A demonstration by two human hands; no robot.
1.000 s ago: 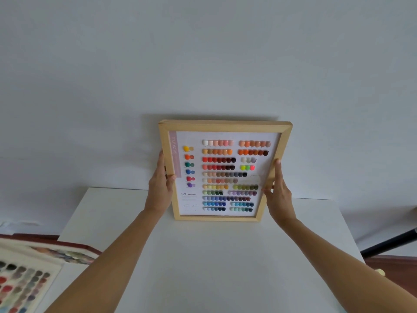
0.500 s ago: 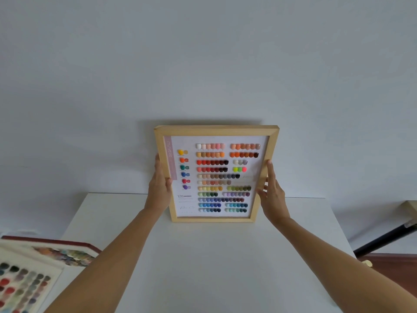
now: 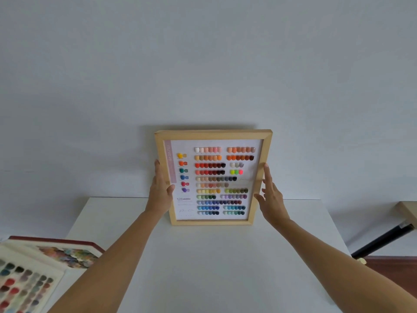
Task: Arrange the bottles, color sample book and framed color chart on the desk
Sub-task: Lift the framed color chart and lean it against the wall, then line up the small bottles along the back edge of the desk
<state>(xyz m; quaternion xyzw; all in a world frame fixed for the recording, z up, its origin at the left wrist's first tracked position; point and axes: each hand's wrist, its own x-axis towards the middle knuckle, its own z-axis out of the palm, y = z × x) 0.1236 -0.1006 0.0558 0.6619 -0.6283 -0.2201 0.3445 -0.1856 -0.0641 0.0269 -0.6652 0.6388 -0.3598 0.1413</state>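
The framed color chart [image 3: 213, 136], a light wooden frame with rows of colored swatches, stands upright on the white desk [image 3: 203, 267] at its far edge, close to the wall. My left hand [image 3: 160, 190] grips the frame's left side, thumb on the front. My right hand [image 3: 270, 197] lies flat along the right side, fingers stretched upward, thumb at the front edge. The color sample book [image 3: 33, 274] lies open at the lower left, partly cut off by the view. No bottles are in view.
A plain white wall [image 3: 203, 64] rises right behind the desk. At the right stand the corner of another light table [image 3: 408, 211] and a black slanted leg [image 3: 383, 240] over a brown wooden floor [image 3: 394, 265].
The frame has shifted a little left and its right side has swung back toward the wall. My right fingers have straightened along the edge. Both hands stay on it.
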